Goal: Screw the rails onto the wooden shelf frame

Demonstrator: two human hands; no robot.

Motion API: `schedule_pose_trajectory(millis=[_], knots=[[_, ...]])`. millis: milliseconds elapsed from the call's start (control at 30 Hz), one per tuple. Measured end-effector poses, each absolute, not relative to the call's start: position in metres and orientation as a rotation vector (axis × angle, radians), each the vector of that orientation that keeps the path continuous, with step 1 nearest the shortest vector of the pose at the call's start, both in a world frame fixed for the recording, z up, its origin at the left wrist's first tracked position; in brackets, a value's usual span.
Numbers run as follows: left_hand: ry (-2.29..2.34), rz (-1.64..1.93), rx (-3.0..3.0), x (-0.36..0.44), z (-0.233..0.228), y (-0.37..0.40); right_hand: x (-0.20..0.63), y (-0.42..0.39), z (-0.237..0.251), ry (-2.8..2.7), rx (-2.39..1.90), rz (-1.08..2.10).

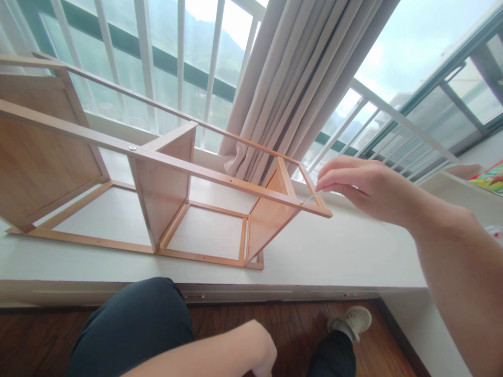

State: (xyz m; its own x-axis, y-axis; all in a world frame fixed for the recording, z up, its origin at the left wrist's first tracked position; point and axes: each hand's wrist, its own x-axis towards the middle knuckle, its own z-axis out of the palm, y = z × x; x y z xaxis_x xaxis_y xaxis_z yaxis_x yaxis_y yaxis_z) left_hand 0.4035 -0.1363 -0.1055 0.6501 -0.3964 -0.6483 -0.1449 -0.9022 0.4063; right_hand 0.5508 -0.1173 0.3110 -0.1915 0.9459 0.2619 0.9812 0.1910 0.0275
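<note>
A wooden shelf frame lies on its side on a white ledge, its panels standing crosswise between the rails. My right hand is closed at the frame's right end, thumb and fingers pinching a thin metal hex key. The key's tip meets the upper front rail at a small fastener near the end panel. Farther left on the same rail sits a round metal bolt head. Low in the view, my left hand hangs bent at the wrist by my knee, its fingers hidden.
The white ledge runs beneath the frame, with drawer fronts below it. Behind are a white window railing and a beige curtain. My trousered knee and a shoe are over the dark wooden floor.
</note>
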Motion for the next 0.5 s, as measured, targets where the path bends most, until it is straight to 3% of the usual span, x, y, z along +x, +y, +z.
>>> schedule_pose_trajectory(millis=[500], knots=[[-0.424,-1.072,2.551,0.4061,-0.1103,-0.1389,0.5465,-0.1138,0.3183,-2.342,-1.856,-0.304]])
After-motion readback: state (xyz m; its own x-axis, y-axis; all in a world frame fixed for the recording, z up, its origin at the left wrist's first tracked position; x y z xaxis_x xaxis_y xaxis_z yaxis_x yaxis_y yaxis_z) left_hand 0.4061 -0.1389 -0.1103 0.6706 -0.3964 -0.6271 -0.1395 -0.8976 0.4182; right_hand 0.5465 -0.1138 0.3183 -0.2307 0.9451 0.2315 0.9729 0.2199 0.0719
